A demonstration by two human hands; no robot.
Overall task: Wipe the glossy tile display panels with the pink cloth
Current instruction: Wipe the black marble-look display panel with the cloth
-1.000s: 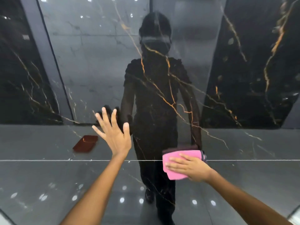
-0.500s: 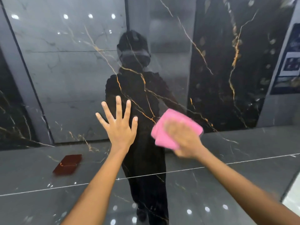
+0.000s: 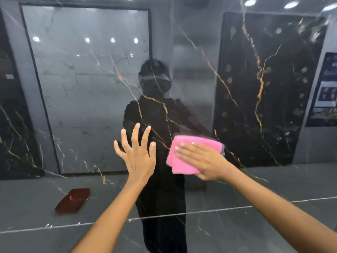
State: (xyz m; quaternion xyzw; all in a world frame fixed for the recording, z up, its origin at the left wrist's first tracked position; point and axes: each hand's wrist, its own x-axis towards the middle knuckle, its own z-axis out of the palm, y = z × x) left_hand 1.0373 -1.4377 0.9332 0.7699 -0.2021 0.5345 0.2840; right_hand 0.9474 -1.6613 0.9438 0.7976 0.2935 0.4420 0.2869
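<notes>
Right grip [image 3: 204, 161], fingers flat, presses pink cloth [image 3: 184, 156] against glossy tile panel [image 3: 191, 70]. Left grip [image 3: 138, 156] wide, fingers spread on panel just beside cloth. Red-brown rectangle [image 3: 73, 200] shows toward panel's lower left.

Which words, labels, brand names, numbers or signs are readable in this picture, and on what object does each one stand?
No text can be read.
Poster reflected at the right edge of the glossy tile panel: it has printed blocks, too blurred to read.
Pink cloth under the right hand: no label visible.
Left hand: open on the panel, nothing written nearby.
Dark red flat object in the reflection: no readable mark.
</notes>
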